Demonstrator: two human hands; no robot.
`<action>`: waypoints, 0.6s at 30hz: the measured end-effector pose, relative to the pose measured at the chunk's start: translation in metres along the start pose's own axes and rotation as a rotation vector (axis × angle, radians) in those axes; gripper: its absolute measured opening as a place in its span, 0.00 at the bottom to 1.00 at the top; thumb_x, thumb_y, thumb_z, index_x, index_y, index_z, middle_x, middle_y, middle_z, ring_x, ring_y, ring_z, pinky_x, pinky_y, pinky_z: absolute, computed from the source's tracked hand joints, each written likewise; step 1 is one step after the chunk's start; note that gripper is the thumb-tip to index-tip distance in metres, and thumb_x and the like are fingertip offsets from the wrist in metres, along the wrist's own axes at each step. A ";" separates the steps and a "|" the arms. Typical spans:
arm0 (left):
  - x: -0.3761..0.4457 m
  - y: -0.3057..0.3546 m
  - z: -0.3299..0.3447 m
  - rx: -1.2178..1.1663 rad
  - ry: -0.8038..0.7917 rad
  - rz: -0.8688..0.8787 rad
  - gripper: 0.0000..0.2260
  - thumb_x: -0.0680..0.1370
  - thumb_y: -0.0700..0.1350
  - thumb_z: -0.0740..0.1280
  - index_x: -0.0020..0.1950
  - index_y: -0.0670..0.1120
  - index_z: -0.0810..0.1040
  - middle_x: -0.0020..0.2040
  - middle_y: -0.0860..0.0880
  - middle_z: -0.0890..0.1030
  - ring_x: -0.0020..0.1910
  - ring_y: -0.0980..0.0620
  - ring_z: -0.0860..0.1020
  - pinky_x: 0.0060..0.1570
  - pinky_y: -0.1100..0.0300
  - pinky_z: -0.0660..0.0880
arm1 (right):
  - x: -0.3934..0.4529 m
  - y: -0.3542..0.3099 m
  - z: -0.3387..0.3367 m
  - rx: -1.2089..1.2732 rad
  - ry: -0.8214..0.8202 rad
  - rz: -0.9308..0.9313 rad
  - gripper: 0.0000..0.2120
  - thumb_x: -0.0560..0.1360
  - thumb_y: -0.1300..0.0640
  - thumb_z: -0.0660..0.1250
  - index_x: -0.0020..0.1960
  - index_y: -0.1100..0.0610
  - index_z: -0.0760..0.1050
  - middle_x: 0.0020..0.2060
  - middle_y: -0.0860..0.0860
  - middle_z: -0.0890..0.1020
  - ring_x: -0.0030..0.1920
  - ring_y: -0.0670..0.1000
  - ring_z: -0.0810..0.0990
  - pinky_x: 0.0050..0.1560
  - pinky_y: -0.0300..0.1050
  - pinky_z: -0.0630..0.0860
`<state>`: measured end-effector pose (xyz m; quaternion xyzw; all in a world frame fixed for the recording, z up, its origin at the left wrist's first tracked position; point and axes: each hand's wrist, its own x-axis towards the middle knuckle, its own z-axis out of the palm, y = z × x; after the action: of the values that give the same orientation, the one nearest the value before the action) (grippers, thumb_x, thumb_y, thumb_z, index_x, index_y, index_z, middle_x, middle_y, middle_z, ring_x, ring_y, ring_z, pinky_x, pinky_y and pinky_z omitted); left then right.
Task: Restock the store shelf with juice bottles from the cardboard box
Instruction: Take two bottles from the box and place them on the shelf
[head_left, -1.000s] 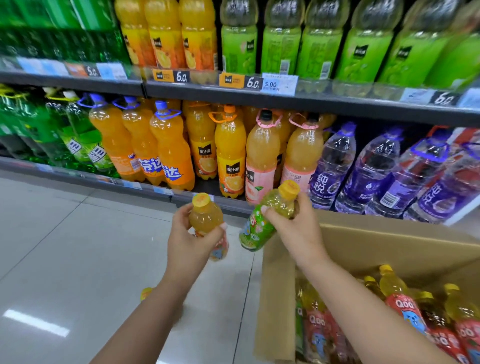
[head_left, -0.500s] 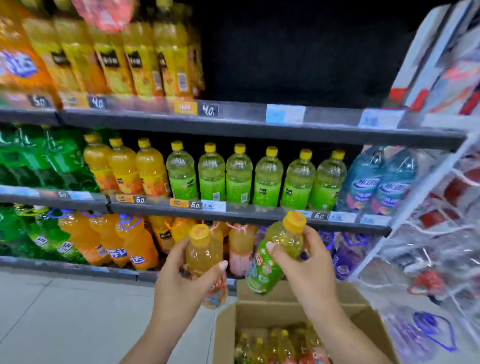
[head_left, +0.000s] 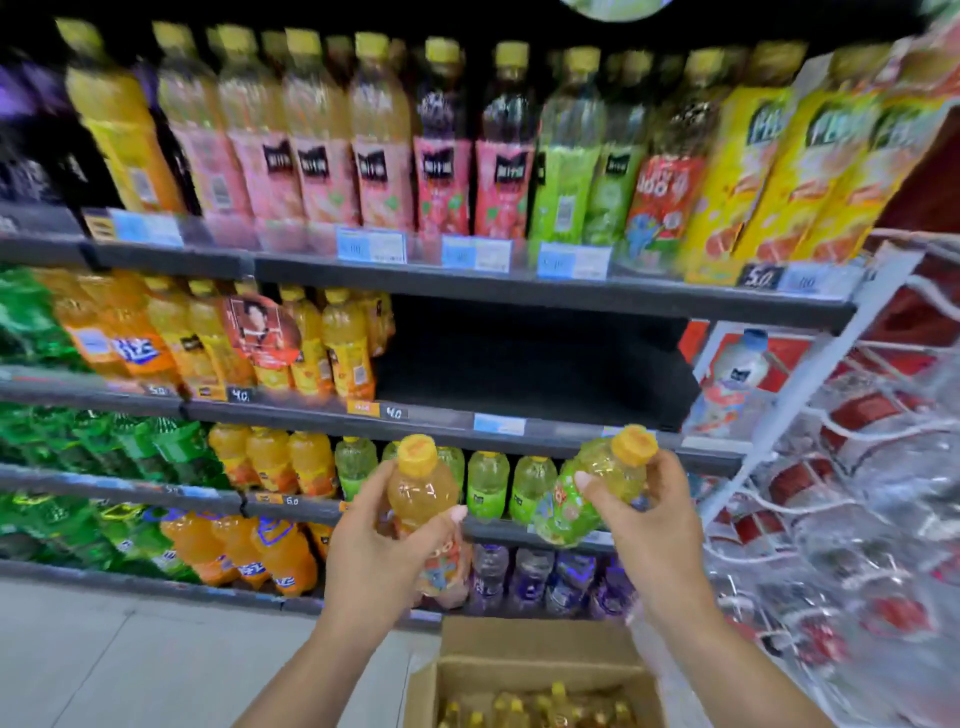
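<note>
My left hand (head_left: 382, 551) grips a small orange juice bottle (head_left: 423, 493) with a yellow cap, held upright. My right hand (head_left: 647, 525) grips a small green-labelled juice bottle (head_left: 582, 493), tilted with its yellow cap up and to the right. Both bottles are held up in front of the shelves, just below the shelf (head_left: 519, 421) whose right part is a dark empty gap. The open cardboard box (head_left: 524, 670) sits on the floor below my hands, with several yellow-capped bottles inside.
Rows of orange, green and pink drink bottles fill the shelves above, left and below. A white wire rack (head_left: 852, 467) with wrapped bottles stands at the right. Grey tiled floor (head_left: 130, 660) lies at the lower left.
The view has tilted upward from the bottom shelves to the higher ones. Both hands have risen with their bottles and the box now lies lower in view.
</note>
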<state>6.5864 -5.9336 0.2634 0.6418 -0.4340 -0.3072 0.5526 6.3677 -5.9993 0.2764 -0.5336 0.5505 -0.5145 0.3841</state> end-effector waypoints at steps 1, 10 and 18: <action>0.002 0.006 0.001 0.003 0.012 -0.003 0.25 0.65 0.52 0.78 0.60 0.55 0.77 0.50 0.56 0.83 0.47 0.60 0.80 0.43 0.71 0.75 | 0.006 -0.006 -0.004 0.000 -0.006 -0.003 0.20 0.65 0.53 0.77 0.53 0.46 0.73 0.45 0.41 0.82 0.44 0.37 0.79 0.45 0.33 0.72; 0.018 0.025 0.009 -0.010 0.100 -0.036 0.22 0.67 0.51 0.77 0.59 0.56 0.77 0.51 0.57 0.83 0.53 0.58 0.80 0.56 0.51 0.77 | 0.042 -0.015 -0.018 -0.006 0.040 -0.008 0.22 0.64 0.51 0.78 0.54 0.46 0.73 0.49 0.43 0.81 0.53 0.44 0.80 0.55 0.44 0.74; 0.044 0.004 0.001 -0.091 0.150 -0.088 0.17 0.66 0.48 0.78 0.52 0.54 0.79 0.48 0.56 0.84 0.49 0.60 0.81 0.53 0.54 0.76 | 0.092 -0.015 0.016 0.000 0.207 -0.058 0.23 0.67 0.52 0.76 0.58 0.50 0.71 0.51 0.45 0.80 0.53 0.45 0.79 0.53 0.40 0.74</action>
<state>6.6041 -5.9733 0.2711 0.6556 -0.3487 -0.3015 0.5980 6.3732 -6.0909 0.2999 -0.4932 0.5714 -0.5780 0.3101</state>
